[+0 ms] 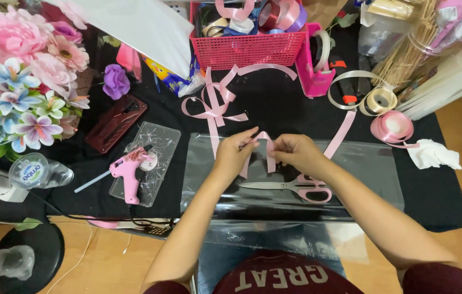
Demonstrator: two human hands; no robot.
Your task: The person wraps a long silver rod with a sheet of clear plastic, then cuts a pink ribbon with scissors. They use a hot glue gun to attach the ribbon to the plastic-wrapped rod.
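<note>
Over the black table point(274, 103), left hand point(233, 155) and right hand point(296, 154) sit close together, both pinching a pink ribbon point(263, 147) into a loop (bow-folding, I'd judge); next calls for a steady pinch at the crossing.

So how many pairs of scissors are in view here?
1. The pink-handled scissors lie on the clear plastic sheet, just below the right hand. Others may be hidden in the pink basket.

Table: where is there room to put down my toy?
Bare black cloth lies right of the scissors, below the tissue. A smaller patch sits between the glue gun and the near edge. Crowded: around the basket, ribbon rolls and flowers.
</note>
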